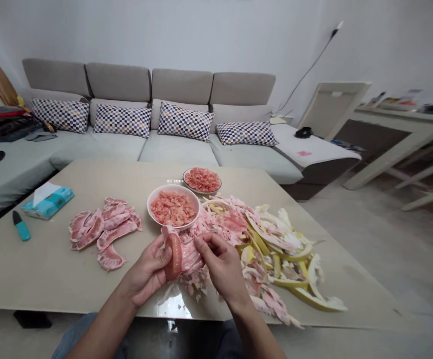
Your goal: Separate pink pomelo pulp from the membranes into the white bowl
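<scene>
Between my two hands is a pomelo segment (pixel 173 255), its red flesh partly bared. My left hand (pixel 151 267) grips the segment, thumb across the flesh. With thumb and fingers pinched, my right hand (pixel 221 264) holds the pale pink membrane (pixel 191 257) stretched out to the right of the flesh. Just beyond my hands stands a white bowl (pixel 152 215) of peeled pomelo flesh (pixel 174 208). Behind it is a dark-rimmed plate (pixel 217 189) heaped with more red flesh (pixel 202 178). Several unpeeled segments (pixel 117 234) lie in a group to the left.
A large pile of yellow-green rind (pixel 315 297) and membrane scraps (pixel 234 214) spreads over the right of the table (pixel 25 274). At the left lie a blue tissue pack (pixel 54 203) and a small knife (pixel 22 227) with a turquoise handle. A grey sofa (pixel 179 149) stands behind.
</scene>
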